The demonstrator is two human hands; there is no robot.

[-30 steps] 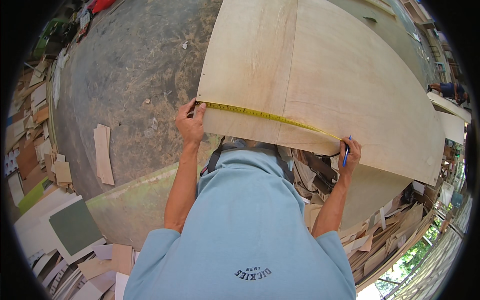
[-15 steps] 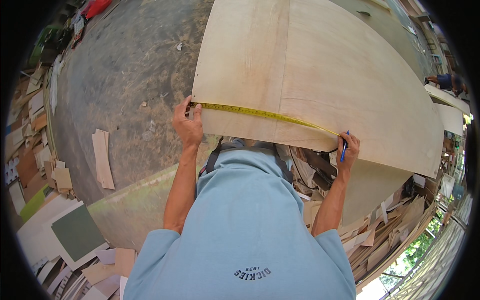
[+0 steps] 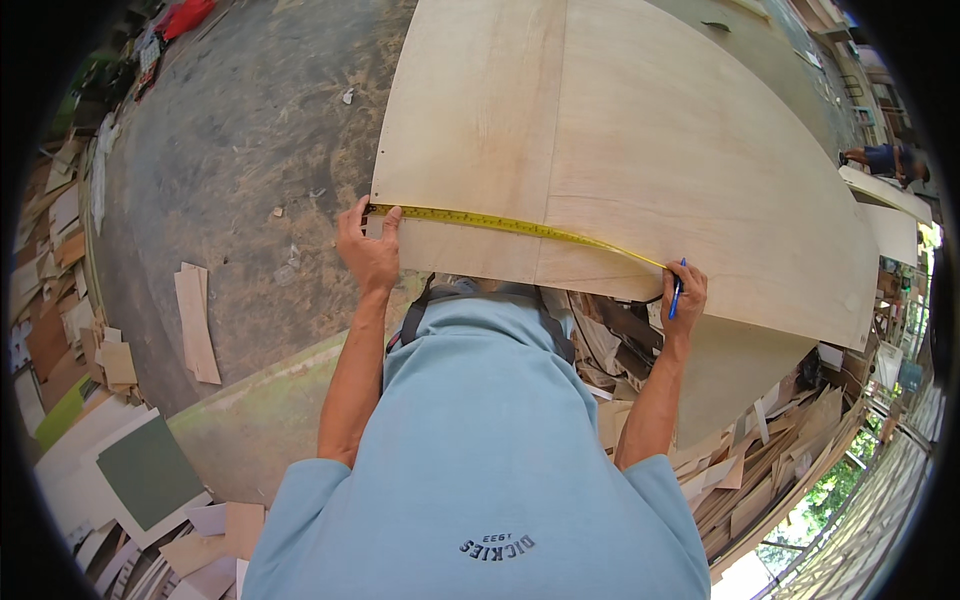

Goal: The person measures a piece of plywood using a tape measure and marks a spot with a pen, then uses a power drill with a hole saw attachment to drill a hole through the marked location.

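Note:
A large pale plywood sheet [image 3: 640,130] lies in front of me. Across its near part runs a yellow tape measure [image 3: 490,222], pulled out from left to right. At the sheet's left edge my left hand [image 3: 370,250] pinches the end of the tape, thumb on top and fingers over the edge. My right hand [image 3: 685,297] is closed near the sheet's near edge, with the other end of the tape running into it. A blue pen [image 3: 676,290] sticks out between the fingers of that hand. The tape's case is mostly hidden by the right hand.
Wood offcuts [image 3: 780,440] are heaped at the lower right, and more board scraps [image 3: 115,360] lie on the left. A narrow wood strip [image 3: 197,320] rests on the stained dark surface [image 3: 240,130]. Another person [image 3: 885,160] is at the far right.
The whole view has shifted slightly, so everything sits a little further left. Both hands keep their hold on the tape, and the pen stays in the right hand.

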